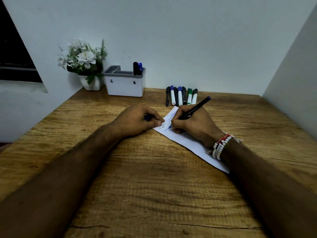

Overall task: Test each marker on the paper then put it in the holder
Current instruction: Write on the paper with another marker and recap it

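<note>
Marker (193, 109) pinched in right hand (193, 125), centre of frame, tip down on paper (187, 142) beside blue scribbles. Left hand (137, 121) just left of it, fingers curled round a small dark-blue cap (147, 117), fingertip pressing the paper's edge. I see holder (125, 86) up and left of centre by the wall, two markers (137, 68) upright in its right compartment. Seven spare markers (181, 96) lie in a row just above the paper.

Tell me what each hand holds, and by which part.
The right hand pinches the black pen low on its barrel, near the tip. The left hand curls round a small dark blue thing, likely a cap, mostly hidden.
</note>
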